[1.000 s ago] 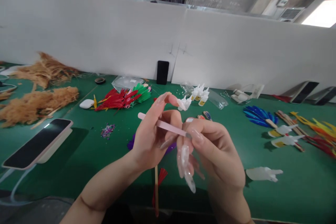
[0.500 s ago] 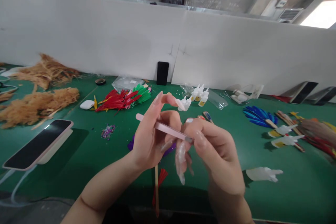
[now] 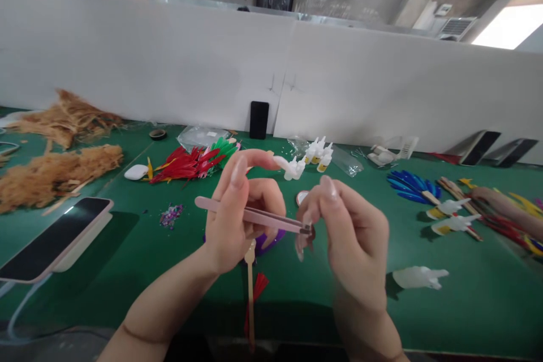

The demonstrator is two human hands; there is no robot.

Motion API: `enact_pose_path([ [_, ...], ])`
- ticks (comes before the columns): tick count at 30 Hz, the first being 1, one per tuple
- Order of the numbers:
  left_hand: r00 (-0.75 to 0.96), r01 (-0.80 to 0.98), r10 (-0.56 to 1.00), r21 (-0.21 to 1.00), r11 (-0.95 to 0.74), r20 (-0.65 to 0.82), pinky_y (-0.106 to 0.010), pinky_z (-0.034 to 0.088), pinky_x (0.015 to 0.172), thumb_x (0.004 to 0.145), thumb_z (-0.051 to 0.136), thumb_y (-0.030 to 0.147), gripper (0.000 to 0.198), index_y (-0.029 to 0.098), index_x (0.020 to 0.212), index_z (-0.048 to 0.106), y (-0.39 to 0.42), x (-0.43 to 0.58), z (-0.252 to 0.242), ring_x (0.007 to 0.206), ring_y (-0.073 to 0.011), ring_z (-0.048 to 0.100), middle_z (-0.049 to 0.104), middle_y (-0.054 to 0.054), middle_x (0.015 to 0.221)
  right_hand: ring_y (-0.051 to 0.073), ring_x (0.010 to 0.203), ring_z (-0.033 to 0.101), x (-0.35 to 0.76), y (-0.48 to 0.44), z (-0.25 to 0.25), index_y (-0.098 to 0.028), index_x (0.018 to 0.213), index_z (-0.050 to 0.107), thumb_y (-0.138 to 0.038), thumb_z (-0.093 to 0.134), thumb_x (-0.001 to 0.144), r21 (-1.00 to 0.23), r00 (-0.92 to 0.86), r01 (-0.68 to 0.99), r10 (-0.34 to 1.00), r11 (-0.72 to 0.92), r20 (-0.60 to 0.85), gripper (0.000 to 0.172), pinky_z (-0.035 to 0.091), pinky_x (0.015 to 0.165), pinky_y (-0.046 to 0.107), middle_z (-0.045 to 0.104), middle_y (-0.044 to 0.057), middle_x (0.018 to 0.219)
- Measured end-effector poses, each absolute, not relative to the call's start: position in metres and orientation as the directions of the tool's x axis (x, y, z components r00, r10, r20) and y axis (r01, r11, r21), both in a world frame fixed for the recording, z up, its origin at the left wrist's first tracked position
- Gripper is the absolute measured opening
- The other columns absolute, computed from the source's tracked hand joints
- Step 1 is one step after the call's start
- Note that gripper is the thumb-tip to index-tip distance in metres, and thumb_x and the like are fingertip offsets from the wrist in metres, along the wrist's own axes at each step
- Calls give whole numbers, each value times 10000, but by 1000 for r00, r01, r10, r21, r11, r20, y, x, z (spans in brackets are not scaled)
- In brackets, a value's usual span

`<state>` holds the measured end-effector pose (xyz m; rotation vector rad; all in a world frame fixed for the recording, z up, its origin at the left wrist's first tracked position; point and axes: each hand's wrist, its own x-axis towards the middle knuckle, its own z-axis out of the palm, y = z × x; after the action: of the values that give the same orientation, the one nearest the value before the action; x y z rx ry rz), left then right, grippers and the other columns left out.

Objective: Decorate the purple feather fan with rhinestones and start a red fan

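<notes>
My left hand [image 3: 231, 220] is closed around pink tweezers [image 3: 271, 219], with the index finger raised above them. The tweezers' metal tips point right, close to the curled fingers of my right hand [image 3: 352, 237]. That hand's thumb is pressed against its fingers; any small thing in them is hidden or blurred. Below my left hand, partly covered by it, lies a purple piece [image 3: 269, 240] on the table. A thin wooden stick [image 3: 250, 300] runs down from there toward the near edge, with a red tassel-like strip [image 3: 259, 285] beside it.
On the green table [image 3: 169, 260] stand small glue bottles [image 3: 318, 153], others [image 3: 452, 218] and a white bottle [image 3: 419, 277] at right. Red feathers [image 3: 186, 164], blue feathers [image 3: 411, 186], brown fibre [image 3: 63, 172], sequins [image 3: 171, 215] and a phone [image 3: 55, 237] lie around. Another person's hand [image 3: 504, 203] is far right.
My right thumb has come away from the tweezers' tips and lifted. The tweezers have shifted left and now show two separate arms. The other person's hand has moved.
</notes>
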<state>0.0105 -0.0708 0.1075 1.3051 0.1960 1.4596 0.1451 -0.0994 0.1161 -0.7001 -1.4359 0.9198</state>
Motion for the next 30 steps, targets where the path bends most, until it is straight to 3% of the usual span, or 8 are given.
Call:
enact_pose_path([
  [3, 212, -554, 684, 663, -504, 698, -178, 353, 387, 983, 329, 425, 296, 236, 1090, 531, -68, 6, 106, 353, -51, 378, 524, 60, 549, 48, 485, 516, 149, -100, 119, -198, 730, 577, -283, 452, 974, -858, -63, -71, 856, 510, 514, 287, 431, 475, 185, 538, -47, 584],
  [6, 225, -450, 578, 610, -652, 784, -179, 406, 440, 912, 535, 366, 244, 249, 1124, 567, -67, -1, 107, 445, -64, 481, 554, 46, 602, 59, 515, 526, 154, -103, 121, -198, 765, 607, -268, 500, 952, -871, -90, -17, 867, 490, 490, 227, 430, 485, 190, 555, -41, 597],
  [10, 210, -350, 577, 612, -709, 789, -199, 453, 486, 769, 715, 259, 303, 260, 1064, 648, -69, -11, 109, 520, -88, 557, 617, 23, 669, 70, 501, 529, 158, -106, 120, -202, 773, 613, -269, 483, 957, -890, -121, -22, 883, 455, 454, 234, 425, 466, 197, 557, -37, 588],
  [15, 184, -288, 611, 637, -715, 770, -228, 470, 497, 789, 671, 247, 284, 300, 1065, 632, -74, -13, 108, 520, -103, 563, 629, 30, 678, 58, 475, 528, 159, -106, 120, -203, 812, 609, -242, 497, 951, -889, -154, -46, 876, 456, 458, 183, 425, 450, 179, 564, -46, 583],
  [21, 116, -288, 649, 651, -703, 752, -173, 419, 486, 773, 668, 109, 391, 327, 1093, 611, -80, -3, 110, 500, -58, 514, 567, 65, 642, 61, 484, 542, 158, -107, 118, -213, 880, 616, -215, 544, 925, -861, -129, -9, 853, 509, 506, 85, 409, 425, 168, 570, -53, 576],
  [30, 206, -245, 662, 693, -678, 721, -191, 430, 497, 775, 647, 78, 390, 290, 1094, 575, -76, -5, 116, 521, -83, 544, 578, 65, 613, 72, 466, 540, 161, -104, 119, -207, 843, 648, -161, 585, 882, -805, -123, 184, 826, 564, 551, 87, 403, 404, 190, 590, -43, 581],
])
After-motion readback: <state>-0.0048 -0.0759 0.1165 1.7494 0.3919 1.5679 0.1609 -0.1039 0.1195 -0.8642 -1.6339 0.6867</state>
